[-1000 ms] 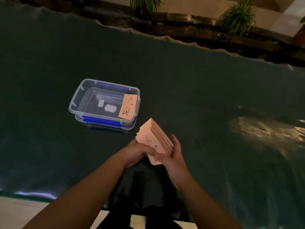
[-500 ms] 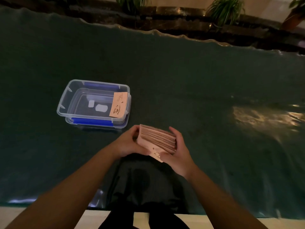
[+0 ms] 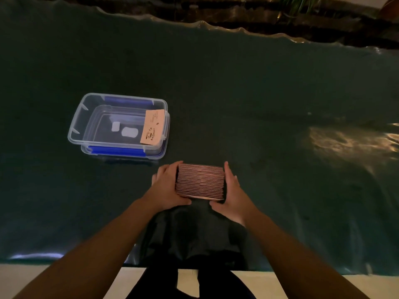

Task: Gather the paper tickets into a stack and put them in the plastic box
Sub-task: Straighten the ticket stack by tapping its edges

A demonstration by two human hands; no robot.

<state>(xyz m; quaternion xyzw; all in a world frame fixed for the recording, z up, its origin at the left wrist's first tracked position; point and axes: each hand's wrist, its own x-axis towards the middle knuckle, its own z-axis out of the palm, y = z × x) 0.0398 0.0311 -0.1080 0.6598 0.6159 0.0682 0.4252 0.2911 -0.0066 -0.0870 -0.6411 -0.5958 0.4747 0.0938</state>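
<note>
Near the front edge of the table (image 3: 259, 93), right in the middle, both hands are on the stack of tickets (image 3: 200, 181). Left hand (image 3: 167, 189) clamps the left end, fingers wrapped round the far corner and thumb tucked under the near edge. Right hand (image 3: 234, 192) presses flat along the right end, fingers running straight up the side, thumb hooked in below the near corner. So that is a two-handed squeeze, the pile pinched between the palms. The tickets stand on edge, their thin pinkish edges facing up as a tight set of lines, all squared off neatly. Whether the pile rests on the dark green cover or is lifted just clear of it, I cannot tell from this angle.

Off to the far left sits the plastic box (image 3: 74, 134), clear walls, lid off, blue clips (image 3: 116, 151) along its near and far sides. It is apart from the hands, just a short way beyond the left one. Leaning inside against its right wall is a single ticket (image 3: 152, 127), pale orange with small dark print. Two whitish patches show on the box floor.

Over on the right, a patch of warm light (image 3: 349, 140) gleams on the glossy cover. Along the far edge, a green plant (image 3: 299, 5) pokes into view.
</note>
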